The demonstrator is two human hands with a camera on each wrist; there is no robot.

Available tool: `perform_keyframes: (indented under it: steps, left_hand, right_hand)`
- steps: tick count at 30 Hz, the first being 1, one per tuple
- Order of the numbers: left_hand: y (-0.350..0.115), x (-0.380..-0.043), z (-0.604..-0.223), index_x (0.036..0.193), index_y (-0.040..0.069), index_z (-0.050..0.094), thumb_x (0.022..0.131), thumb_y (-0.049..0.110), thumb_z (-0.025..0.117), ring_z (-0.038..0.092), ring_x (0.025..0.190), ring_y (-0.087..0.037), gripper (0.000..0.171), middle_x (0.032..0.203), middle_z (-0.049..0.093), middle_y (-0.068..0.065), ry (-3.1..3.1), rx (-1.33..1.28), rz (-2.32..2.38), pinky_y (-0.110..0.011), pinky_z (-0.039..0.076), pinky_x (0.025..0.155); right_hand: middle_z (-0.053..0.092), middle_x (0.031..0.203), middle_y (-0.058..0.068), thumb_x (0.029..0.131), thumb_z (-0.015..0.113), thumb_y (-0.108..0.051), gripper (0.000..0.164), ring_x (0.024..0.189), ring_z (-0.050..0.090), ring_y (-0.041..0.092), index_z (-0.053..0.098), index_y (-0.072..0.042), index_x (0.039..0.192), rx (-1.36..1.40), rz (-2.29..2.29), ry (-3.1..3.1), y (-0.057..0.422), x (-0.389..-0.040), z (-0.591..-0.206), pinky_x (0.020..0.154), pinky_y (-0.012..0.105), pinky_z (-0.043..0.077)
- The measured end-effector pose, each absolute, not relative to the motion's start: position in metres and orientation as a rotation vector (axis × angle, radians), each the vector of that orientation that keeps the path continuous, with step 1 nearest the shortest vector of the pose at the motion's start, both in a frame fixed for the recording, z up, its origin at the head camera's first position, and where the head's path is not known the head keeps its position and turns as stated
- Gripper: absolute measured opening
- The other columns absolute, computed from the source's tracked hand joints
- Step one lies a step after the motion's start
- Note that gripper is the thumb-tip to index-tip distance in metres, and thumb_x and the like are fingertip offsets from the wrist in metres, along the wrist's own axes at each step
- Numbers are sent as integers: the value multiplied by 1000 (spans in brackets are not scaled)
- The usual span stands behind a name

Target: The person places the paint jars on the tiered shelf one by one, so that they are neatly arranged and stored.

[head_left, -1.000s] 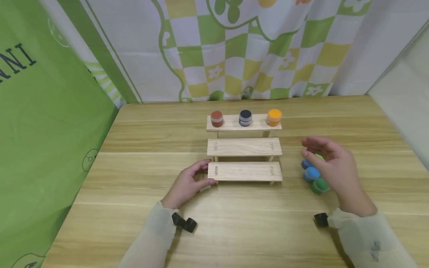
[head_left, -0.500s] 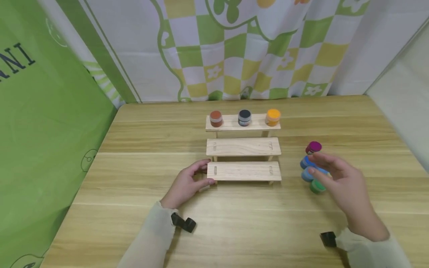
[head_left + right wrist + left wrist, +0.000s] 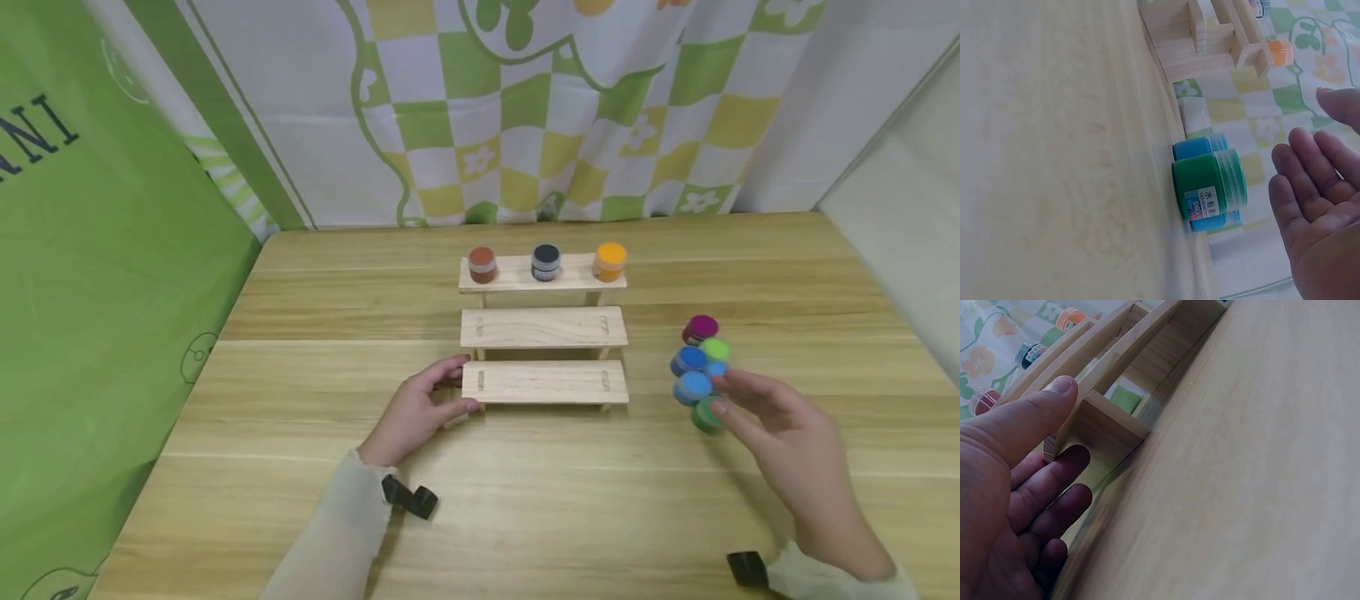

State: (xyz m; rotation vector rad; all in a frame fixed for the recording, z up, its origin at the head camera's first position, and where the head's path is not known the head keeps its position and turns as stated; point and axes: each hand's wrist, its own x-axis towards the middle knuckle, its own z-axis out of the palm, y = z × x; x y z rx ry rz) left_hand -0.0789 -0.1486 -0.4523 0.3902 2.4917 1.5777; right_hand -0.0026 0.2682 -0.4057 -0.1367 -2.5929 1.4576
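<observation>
A three-tier wooden stand [image 3: 543, 383] stands mid-table with three paint jars on its top tier: brown [image 3: 482, 265], black [image 3: 546, 262] and orange [image 3: 609, 262]. My left hand [image 3: 412, 415] grips the left end of the lowest tier; the left wrist view shows the thumb over the board [image 3: 1116, 369] and the fingers curled beside its end. To the right sits a cluster of paint jars: magenta [image 3: 701, 329], light green [image 3: 716, 350], dark blue [image 3: 688, 362], light blue [image 3: 692, 388] and green [image 3: 707, 415]. My right hand [image 3: 798, 454] hovers by the green jar, fingers loosely bent, holding nothing.
Behind the wooden table [image 3: 547, 517] hangs a checkered curtain [image 3: 525, 117], and a green cloth [image 3: 112, 275] lines the left side. The lower two tiers bear no jars. A black wrist camera [image 3: 408, 497] sits at the left cuff.
My right hand has moved back toward me and slightly right over the jar cluster, uncovering the magenta and light green jars. The left hand keeps its grip on the stand.
</observation>
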Motion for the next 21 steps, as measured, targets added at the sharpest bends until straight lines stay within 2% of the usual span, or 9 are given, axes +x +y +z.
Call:
perform_keyframes:
  steps: [6, 14, 21]
  left_hand:
    - [-150, -79, -455, 142, 16, 56, 82, 28, 84, 58, 121, -20, 67, 125, 68, 0, 2491, 393, 1581, -49, 38, 109]
    - [-150, -80, -457, 142, 16, 57, 83, 28, 84, 57, 122, -20, 66, 125, 68, 0, 2484, 391, 1588, -50, 37, 110]
    - [-149, -79, -454, 142, 15, 56, 83, 27, 84, 57, 122, -21, 66, 125, 68, 0, 2488, 397, 1587, -49, 37, 110]
  right_hand:
    - [69, 125, -10, 93, 74, -23, 49, 108, 58, -11, 59, -8, 137, -157, 1410, -2641, 273, 2, -410, 86, 3, 41]
    - [69, 122, -12, 92, 76, -30, 53, 101, 56, -15, 59, -7, 137, -211, 1348, -2705, 281, 2, -415, 78, 2, 41]
    - [68, 127, -4, 91, 74, -39, 61, 96, 57, -15, 55, -7, 140, -320, 1361, -2782, 288, -1, -420, 75, 3, 43]
